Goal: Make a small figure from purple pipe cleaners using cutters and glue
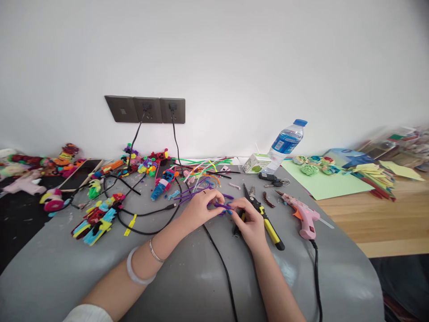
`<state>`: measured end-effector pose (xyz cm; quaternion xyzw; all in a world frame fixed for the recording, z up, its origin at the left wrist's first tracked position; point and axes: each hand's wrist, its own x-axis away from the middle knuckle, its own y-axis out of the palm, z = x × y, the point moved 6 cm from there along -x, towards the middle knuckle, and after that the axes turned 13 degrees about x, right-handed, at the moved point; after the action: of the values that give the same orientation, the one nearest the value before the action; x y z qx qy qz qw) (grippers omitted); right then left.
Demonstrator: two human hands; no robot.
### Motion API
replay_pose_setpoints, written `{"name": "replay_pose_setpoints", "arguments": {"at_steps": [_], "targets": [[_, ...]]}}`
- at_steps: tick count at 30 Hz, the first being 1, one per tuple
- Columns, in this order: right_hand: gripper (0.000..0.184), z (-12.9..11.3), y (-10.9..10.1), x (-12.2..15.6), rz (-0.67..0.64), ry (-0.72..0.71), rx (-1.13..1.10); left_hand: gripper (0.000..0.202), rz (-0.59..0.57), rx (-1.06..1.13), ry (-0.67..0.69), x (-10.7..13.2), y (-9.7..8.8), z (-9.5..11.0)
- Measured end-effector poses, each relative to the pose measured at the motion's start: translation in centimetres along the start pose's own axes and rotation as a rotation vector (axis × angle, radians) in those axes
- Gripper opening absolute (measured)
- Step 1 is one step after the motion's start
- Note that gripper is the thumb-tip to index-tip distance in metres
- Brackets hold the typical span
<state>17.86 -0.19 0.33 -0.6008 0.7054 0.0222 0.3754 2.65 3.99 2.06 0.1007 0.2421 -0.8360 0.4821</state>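
My left hand (pixel 200 207) and my right hand (pixel 250 220) meet over the grey mat (pixel 187 277), both pinched on a purple pipe cleaner (pixel 221 206) that runs between them. More purple strands trail off to the left of my left hand. Two bangles sit on my left wrist. Yellow-and-black pliers (pixel 264 218) lie just right of my right hand, partly under it. A pink glue gun (pixel 303 215) rests further right, its black cord running toward me.
Loose pipe cleaners (pixel 201 172) and finished colourful figures (pixel 97 219) lie left and behind. Black cables run to wall sockets (pixel 145 109). A water bottle (pixel 284 145), small carton (pixel 256 163), keys (pixel 273 180), green paper (pixel 328 183) with paper flowers.
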Motion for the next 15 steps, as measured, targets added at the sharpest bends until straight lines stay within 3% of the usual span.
{"name": "replay_pose_setpoints", "arguments": {"at_steps": [15], "targets": [[0.005,0.46,0.22,0.04,-0.102,0.055,-0.002,0.014,-0.037,0.022,-0.017,0.08,-0.08,0.02]]}}
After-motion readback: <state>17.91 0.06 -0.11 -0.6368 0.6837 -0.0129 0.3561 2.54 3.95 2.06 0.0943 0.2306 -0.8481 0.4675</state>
